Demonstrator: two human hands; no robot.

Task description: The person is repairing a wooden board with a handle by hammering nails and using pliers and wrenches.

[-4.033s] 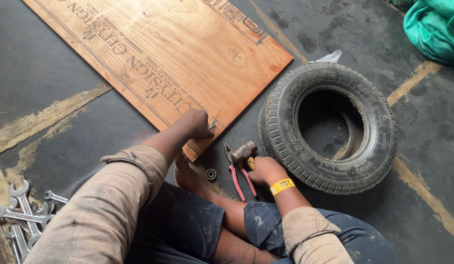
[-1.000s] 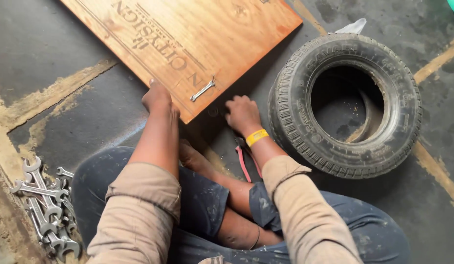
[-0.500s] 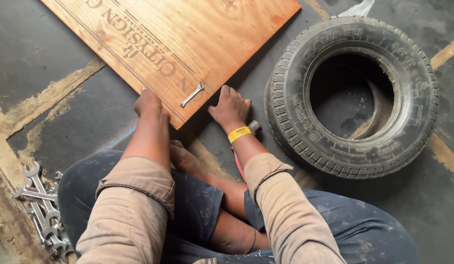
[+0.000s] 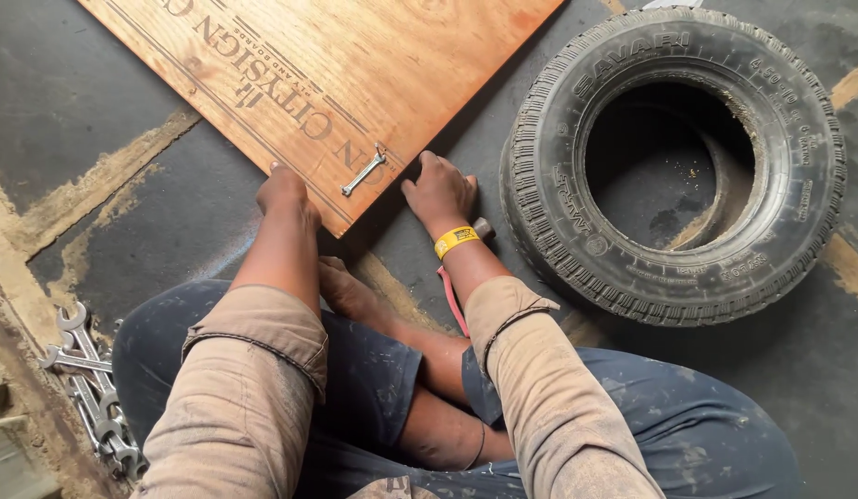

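Sitting on a dark, stained floor (image 4: 106, 212), a person looks down over folded legs in dusty blue trousers. At the near left, a cluster of metal spanners (image 4: 87, 393) lies on the floor beside the left knee, well apart from both hands.

Both forearms reach forward from rolled tan sleeves. The left hand (image 4: 281, 189) rests at the near edge of a large plywood board (image 4: 355, 74), fingers curled down against that edge; whether it grips the board or only presses on it cannot be told. The right hand (image 4: 440, 192), with a yellow wristband (image 4: 457, 241) on the wrist, lies spread and empty, palm down, fingers fanned toward the board's near corner and touching or nearly touching it.

Between the two hands, a small spanner (image 4: 364, 172) lies flat on the board just inside its near edge. Its long axis runs diagonally, from lower left to upper right. It sits just beyond and to the left of the right fingertips, and to the right of the left hand; the right hand is the nearer of the two.

Under the right wrist, a tool with red handles (image 4: 452, 305) lies on the floor, mostly hidden by the arm.

Farther right, a worn rubber tyre (image 4: 669, 268) lies flat, its hollow centre showing the floor, just beside the right hand.
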